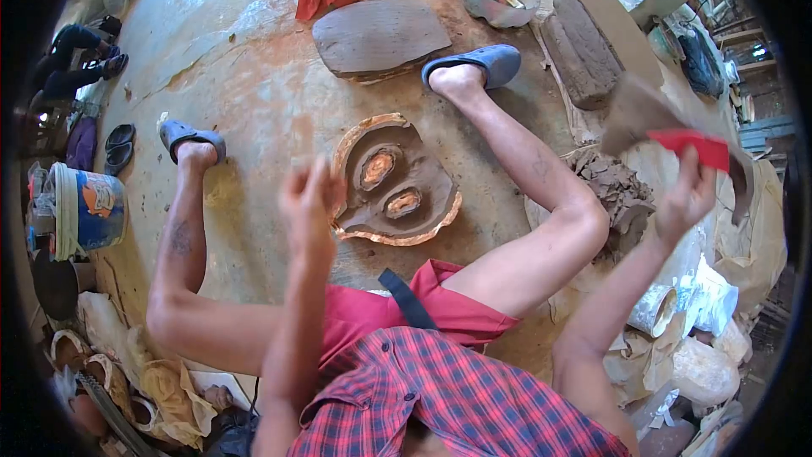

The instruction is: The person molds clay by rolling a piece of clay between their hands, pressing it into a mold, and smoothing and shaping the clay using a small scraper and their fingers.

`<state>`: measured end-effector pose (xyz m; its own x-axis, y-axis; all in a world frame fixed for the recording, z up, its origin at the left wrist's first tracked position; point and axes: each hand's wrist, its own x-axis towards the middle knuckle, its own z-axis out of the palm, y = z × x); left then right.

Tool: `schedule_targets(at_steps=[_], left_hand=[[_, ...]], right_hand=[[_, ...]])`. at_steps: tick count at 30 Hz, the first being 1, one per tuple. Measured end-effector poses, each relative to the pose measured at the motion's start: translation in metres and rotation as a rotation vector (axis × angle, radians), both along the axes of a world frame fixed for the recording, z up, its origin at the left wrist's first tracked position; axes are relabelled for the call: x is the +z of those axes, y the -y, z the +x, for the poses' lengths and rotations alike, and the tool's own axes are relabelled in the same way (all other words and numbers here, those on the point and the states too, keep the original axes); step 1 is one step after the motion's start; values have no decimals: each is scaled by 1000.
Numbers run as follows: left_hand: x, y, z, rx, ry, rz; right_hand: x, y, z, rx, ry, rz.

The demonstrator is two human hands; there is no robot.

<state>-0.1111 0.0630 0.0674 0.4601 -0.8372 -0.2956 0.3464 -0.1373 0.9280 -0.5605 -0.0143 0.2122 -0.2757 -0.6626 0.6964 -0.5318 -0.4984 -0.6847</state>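
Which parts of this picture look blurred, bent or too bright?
Head view: the left hand is smeared, probably by motion, as is the brown shape beside the red piece in the right hand; the clay form looks sharper; things curve towards the dark round border; pale sheen brightens the floor at upper left.

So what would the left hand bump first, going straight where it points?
Probably the flat grey slab; but the left hand is blurred and its depth unclear, so it could brush the round brown piece first.
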Motion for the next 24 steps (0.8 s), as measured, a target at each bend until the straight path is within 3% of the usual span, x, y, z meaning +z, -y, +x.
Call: schedule_targets(at_steps=[3, 4, 5, 7, 8, 11, 14, 16, 18, 20, 22, 24], left_hand=[[-111, -83, -26, 213, -381, 568], [-129, -95, -37, 226, -474, 754], [-139, -97, -52, 206, -557, 738], [-148, -88, -67, 105, -626, 624], [-185, -80, -67, 216, -595, 587], [-184, -59, -73, 367, -504, 623], [-200, -50, -61, 424, -455, 605], [-251, -45, -19, 375, -332, 445], [-215, -15, 13, 373, -90, 440], [-227, 17, 62, 131, 388, 614], [-193, 51, 82, 39, 216, 551], [-202, 84, 100, -83, 283, 433]], right_hand=[[-76, -42, -106, -435, -81, 325], [-127, -61, -160, -612, -259, 495], [-179, -79, -215, -772, -450, 672], [-177, -109, -170, -930, -251, 745], [-173, -122, -143, -1006, -147, 776], [-150, -117, -97, -1052, -18, 597], [-112, -94, -61, -920, -31, 418], [-91, -75, -40, -545, 40, 270], [-77, -54, -3, -460, 104, 264], [-74, -35, 30, -140, 140, 345], [-81, -20, 71, -47, 183, 407], [-102, -6, 110, 205, 227, 558]])
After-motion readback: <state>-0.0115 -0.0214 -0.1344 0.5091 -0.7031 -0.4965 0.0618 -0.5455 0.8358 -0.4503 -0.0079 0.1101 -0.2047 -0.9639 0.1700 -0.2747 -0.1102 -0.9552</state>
